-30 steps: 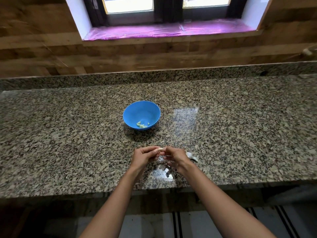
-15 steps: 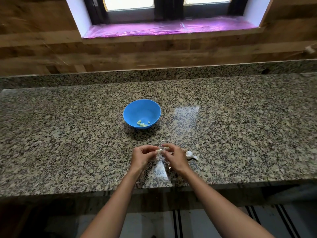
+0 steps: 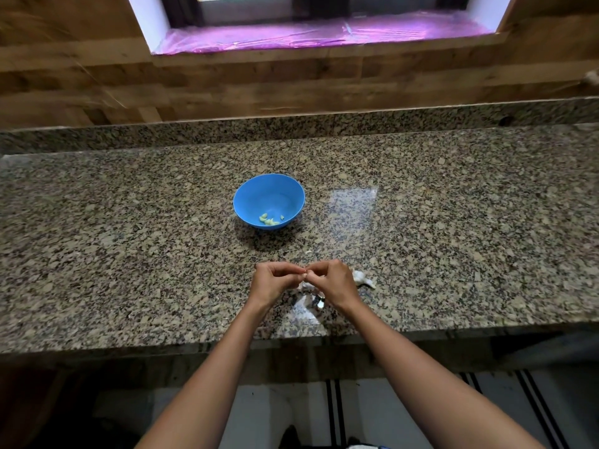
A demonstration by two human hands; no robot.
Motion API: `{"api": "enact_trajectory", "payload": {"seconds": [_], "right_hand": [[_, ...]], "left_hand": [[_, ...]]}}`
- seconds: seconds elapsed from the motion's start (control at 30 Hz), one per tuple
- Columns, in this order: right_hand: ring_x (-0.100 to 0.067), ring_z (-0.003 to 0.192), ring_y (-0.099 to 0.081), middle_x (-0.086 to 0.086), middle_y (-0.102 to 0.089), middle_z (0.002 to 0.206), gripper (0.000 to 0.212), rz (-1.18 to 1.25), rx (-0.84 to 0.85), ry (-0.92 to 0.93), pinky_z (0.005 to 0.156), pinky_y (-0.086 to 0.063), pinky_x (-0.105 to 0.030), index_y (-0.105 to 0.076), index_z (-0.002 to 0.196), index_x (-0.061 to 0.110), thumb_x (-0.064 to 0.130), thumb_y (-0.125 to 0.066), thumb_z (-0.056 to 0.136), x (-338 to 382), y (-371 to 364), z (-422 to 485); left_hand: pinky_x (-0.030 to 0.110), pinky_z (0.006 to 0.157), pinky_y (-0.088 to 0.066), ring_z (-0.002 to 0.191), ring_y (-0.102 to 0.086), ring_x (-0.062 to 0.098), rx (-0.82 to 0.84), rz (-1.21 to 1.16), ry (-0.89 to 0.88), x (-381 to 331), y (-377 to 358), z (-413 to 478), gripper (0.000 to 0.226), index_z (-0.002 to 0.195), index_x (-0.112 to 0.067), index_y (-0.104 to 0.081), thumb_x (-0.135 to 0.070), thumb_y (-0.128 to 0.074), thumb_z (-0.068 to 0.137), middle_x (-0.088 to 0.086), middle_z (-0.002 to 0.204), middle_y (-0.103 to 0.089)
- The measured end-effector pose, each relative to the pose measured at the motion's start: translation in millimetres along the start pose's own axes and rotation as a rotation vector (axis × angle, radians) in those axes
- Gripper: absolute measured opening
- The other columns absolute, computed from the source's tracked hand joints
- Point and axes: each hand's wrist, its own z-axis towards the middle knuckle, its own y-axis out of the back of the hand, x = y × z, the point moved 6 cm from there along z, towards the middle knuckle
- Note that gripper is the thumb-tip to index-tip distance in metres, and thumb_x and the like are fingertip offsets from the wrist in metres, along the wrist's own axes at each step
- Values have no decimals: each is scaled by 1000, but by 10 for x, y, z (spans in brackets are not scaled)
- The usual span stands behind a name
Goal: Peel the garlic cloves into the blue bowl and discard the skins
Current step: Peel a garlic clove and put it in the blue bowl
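The garlic clove (image 3: 305,272) I am working on is almost hidden: only a pale speck shows where my fingertips meet, above the near part of the speckled granite tabletop (image 3: 129,238). My left hand (image 3: 275,281) and right hand (image 3: 334,281) are held knuckles up, fingers curled in, both pinching that clove between them, wrists apart and forearms angling in from the near edge. A few thin, pale skins (image 3: 308,287) lie on the tabletop just under my hands. The rest of the garlic bulb (image 3: 363,278), white and papery, lies just beside my right hand. Farther back stands the blue bowl (image 3: 265,196), with several small peeled cloves (image 3: 269,219) lying pale yellow-green at its bottom.
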Motion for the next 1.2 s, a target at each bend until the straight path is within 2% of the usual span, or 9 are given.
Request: {"api": "enact_trajectory", "payload": {"seconds": [0.1, 0.23, 0.43, 0.53, 0.67, 0.8, 0.93, 1.07, 1.2], "right_hand": [[-14, 60, -65, -1, -70, 69, 10, 80, -4, -9, 54, -52, -29, -74, 86, 15, 17, -64, 83, -16, 3, -21], [-19, 54, -61, -11, -68, 70, 12, 491, -10, -154, 51, -53, -25, -68, 89, 2, 1, -56, 89, -104, 28, -54], [-20, 55, -56, -8, -63, 68, 29, 561, 74, -240, 50, -45, -29, -62, 75, 4, 13, -43, 97, -82, -65, -66], [-20, 62, -58, -7, -64, 75, 25, 469, 70, -197, 57, -50, -34, -61, 79, 9, 13, -45, 97, -83, -105, -52], [-15, 67, -58, -2, -62, 88, 24, 408, 75, -190, 52, -50, -31, -56, 102, 14, 0, -39, 94, -84, -102, -31], [-8, 76, -60, 1, -66, 98, 19, 183, -34, -103, 74, -55, -34, -65, 103, 15, 9, -50, 92, -85, -41, 4], [-9, 89, -63, 2, -67, 107, 21, -28, -93, -10, 84, -54, -33, -65, 110, 16, 18, -58, 90, -97, -3, 24], [-15, 84, -66, -4, -67, 100, 32, 224, 84, -33, 72, -58, -32, -65, 111, 16, 27, -70, 82, 27, -153, 10], [-13, 74, -68, -4, -72, 84, 14, 205, -4, -2, 72, -58, -32, -73, 92, 11, 18, -72, 80, 132, -152, 98]], "left_hand": [[26, 73, -57, 77, -68, 18, 4, -38, 26, 12, -5, -14, 14, 83, -5, -73, 7, -68, 77, 12, 85, -72], [26, 70, -57, 72, -67, 20, -53, -320, 135, 93, 77, -10, 15, 89, 2, -70, 9, -64, 78, 15, 84, -71], [29, 68, -59, 68, -70, 21, -146, -601, 232, 229, 88, -12, 16, 96, 6, -67, 8, -62, 81, 18, 83, -71], [29, 68, -59, 68, -70, 22, -204, -569, 228, 287, 72, 5, 15, 96, 5, -67, 3, -64, 82, 19, 84, -72], [25, 66, -59, 74, -68, 23, -232, -505, 222, 318, 101, 44, 16, 97, 5, -67, 5, -64, 81, 19, 90, -71], [22, 65, -58, 75, -67, 22, -240, -420, 221, 326, 146, 33, 19, 96, 3, -68, 10, -64, 79, 15, 91, -71], [21, 67, -58, 75, -68, 20, -322, -252, 213, 359, 300, 58, 17, 96, 3, -69, 6, -67, 79, 13, 87, -72], [24, 66, -59, 69, -68, 20, -212, -278, 244, 314, 229, 65, 11, 89, -2, -70, 4, -66, 81, 16, 83, -72], [20, 60, -55, 62, -63, 13, -144, -55, 171, 238, 176, 93, 10, 91, -2, -72, -7, -69, 82, 13, 77, -71]]}}
